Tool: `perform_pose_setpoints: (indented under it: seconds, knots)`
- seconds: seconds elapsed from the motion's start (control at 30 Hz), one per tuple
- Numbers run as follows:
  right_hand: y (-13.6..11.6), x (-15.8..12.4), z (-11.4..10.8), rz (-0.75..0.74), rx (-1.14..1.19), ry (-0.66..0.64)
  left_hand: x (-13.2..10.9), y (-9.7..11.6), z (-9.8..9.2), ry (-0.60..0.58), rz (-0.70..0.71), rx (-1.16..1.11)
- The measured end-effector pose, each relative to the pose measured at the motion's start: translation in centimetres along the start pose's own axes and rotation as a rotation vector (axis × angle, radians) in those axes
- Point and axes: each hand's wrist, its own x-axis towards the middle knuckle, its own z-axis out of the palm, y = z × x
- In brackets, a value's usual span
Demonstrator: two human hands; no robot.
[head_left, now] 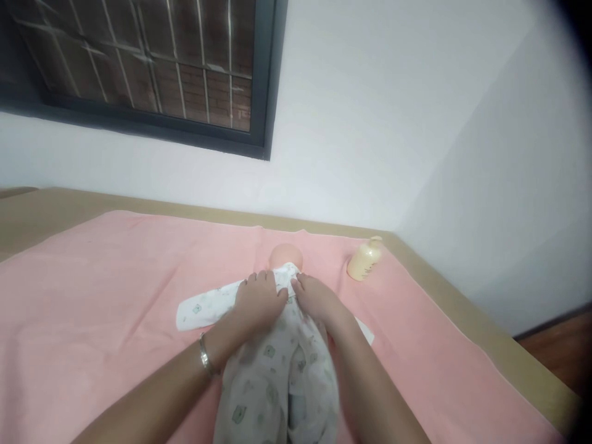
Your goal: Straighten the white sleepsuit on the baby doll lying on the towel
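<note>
A doll (285,254) with a smooth, bare head lies on the bed. It is dressed in a white baby romper (272,364) with a small green print, and the long sleeve (203,308) stretches out to the left. My left hand (261,299) rests on the romper's upper left chest, fingers extended and thumb apart. On the other side of the collar lies my right hand (317,296), its fingertips touching the cloth by the neckline. My forearm partly hides the right sleeve (365,330). The romper's lower part hangs loose and folded toward me.
A pale yellow bottle (364,260) with dark lettering tilts on the pink sheet (139,277), right of the doll. The tan bed edge (444,296) runs along the white wall (346,123). A dark-framed window (266,80) with bars is at upper left.
</note>
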Motion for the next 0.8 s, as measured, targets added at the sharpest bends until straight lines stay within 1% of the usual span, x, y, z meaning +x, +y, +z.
perform_pose_setpoints:
  seconds: [0.13, 0.2, 0.3, 0.37, 0.43, 0.53, 0.67, 0.73, 0.8]
  knots:
    - [-1.4, -1.8, -1.2, 0.028, -0.05, -0.022, 1.8, -1.5, 0.2, -0.043, -0.065, -0.101]
    - [-1.8, -2.3, -1.4, 0.026, -0.05, -0.015, 2.1, -1.6, 0.3, -0.049, -0.089, -0.121]
    - [-1.4, -1.7, -1.2, 0.01, -0.016, -0.023, 1.2, -0.8, 0.5, 0.003, -0.081, -0.015]
    - [-0.7, -0.9, -0.8, 0.033, 0.015, -0.029, 0.4, 0.0, 0.5, 0.061, -0.045, 0.101]
    - [-0.1, -0.2, -0.5, 0.068, 0.049, -0.028, -0.1, 0.4, 0.4, 0.094, -0.008, 0.157]
    - [0.1, 0.0, -0.6, 0.109, 0.081, -0.026, 0.3, -0.1, 0.2, 0.047, -0.012, 0.078]
    - [-1.0, -1.2, -1.4, 0.113, 0.032, -0.062, 1.7, -1.5, 0.0, -0.057, -0.07, -0.114]
    - [-1.4, -1.7, -1.6, 0.102, 0.013, -0.073, 2.1, -1.8, 0.1, -0.074, -0.097, -0.167]
    - [-1.3, -1.7, -1.5, 0.113, 0.022, -0.071, 1.9, -1.6, 0.3, -0.048, -0.1, -0.141]
